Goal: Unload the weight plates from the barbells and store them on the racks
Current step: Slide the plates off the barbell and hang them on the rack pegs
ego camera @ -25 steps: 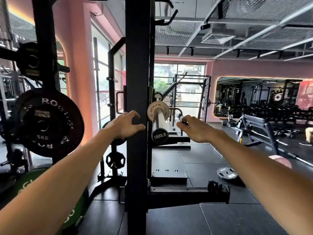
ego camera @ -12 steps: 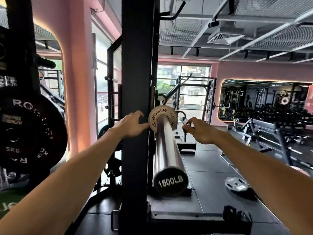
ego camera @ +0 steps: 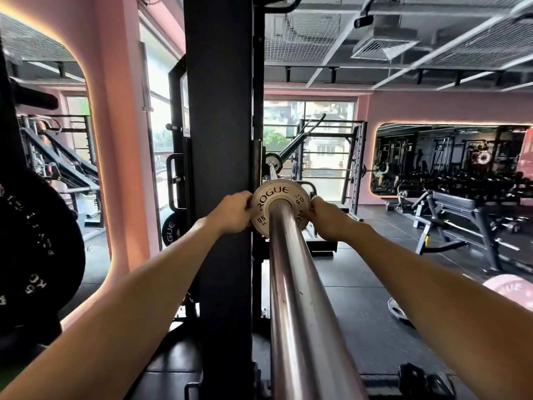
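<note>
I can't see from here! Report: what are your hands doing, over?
Left hand and right hand both grip the small round tan weight plate. It sits on the shiny steel barbell sleeve. Black rack upright close on the left.

Two hands: left hand [ego camera: 232, 212], right hand [ego camera: 328, 216]. One small plate [ego camera: 278, 194], one bar [ego camera: 300, 298], one bench [ego camera: 458, 206].
</note>
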Demonstrator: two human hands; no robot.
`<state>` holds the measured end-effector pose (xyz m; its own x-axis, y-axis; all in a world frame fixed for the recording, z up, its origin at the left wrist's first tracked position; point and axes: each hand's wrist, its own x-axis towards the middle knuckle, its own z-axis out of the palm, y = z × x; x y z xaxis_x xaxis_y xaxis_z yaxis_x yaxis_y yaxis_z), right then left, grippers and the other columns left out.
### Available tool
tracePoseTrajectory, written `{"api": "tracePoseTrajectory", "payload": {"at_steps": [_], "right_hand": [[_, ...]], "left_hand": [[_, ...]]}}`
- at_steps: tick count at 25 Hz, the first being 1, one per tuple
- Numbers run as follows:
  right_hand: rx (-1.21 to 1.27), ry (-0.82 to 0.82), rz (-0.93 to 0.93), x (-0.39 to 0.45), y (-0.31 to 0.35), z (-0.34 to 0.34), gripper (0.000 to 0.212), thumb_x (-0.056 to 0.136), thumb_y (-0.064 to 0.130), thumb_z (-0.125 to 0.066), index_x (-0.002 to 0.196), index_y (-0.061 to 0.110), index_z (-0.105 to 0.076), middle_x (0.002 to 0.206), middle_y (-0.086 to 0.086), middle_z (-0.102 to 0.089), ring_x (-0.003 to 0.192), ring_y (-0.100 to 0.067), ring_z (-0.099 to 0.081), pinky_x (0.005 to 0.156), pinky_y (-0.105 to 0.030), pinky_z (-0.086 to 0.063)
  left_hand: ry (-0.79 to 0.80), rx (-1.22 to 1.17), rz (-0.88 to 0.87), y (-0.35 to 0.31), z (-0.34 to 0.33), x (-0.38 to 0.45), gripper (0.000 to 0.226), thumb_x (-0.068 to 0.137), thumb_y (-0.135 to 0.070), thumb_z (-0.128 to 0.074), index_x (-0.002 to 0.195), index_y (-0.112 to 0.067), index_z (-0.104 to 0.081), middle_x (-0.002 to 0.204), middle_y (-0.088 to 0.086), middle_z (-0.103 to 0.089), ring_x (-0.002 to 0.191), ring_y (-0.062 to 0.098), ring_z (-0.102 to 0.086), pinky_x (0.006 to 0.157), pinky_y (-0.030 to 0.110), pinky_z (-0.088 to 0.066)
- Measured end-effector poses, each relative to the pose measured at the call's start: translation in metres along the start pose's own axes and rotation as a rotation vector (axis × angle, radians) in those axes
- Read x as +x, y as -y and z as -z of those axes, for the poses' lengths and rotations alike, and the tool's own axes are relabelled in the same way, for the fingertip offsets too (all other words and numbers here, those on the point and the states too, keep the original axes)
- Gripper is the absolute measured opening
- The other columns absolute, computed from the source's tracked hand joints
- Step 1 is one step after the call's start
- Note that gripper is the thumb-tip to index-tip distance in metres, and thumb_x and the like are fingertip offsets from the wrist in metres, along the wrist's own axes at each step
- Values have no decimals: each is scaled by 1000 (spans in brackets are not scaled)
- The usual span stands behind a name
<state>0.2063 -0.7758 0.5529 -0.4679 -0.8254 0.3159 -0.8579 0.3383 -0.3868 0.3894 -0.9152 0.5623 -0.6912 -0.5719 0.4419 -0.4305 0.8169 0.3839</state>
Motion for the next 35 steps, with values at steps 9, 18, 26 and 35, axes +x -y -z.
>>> {"api": "tracePoseTrajectory", "payload": {"at_steps": [9,18,26,35], "right_hand": [[198,-75,36,-42,8,9,15,97,23,-47,99,9,-53,92,-14,-71,74,-28,-71,74,-46,-57],[185,-37,104,-186,44,48,19,100,23,-45,106,8,-53,97,-12,-69,80,-26,-71,79,-46,-55],[260,11,118,-315,78,80,14,101,23,-46,103,11,-51,100,-10,-67,83,-28,-71,70,-39,-55],[326,14,79,-398,115,100,11,98,16,-51,103,6,-51,92,-10,-66,75,-23,-66,65,-33,-51]], "left_hand": [[-36,-9,42,-22,13,-44,12,94,-17,-57,95,-6,-60,94,8,-70,82,24,-69,64,31,-57],[-96,-36,63,-83,55,-176,6,91,-7,-57,90,-10,-62,78,-3,-59,58,-1,-51,44,9,-45],[-61,-162,94,-128,94,-294,8,89,-1,-57,85,-7,-59,82,14,-70,68,27,-72,62,44,-61],[-73,-38,52,-159,134,-373,17,85,5,-56,99,-3,-61,89,12,-71,72,23,-70,66,37,-60]]}}
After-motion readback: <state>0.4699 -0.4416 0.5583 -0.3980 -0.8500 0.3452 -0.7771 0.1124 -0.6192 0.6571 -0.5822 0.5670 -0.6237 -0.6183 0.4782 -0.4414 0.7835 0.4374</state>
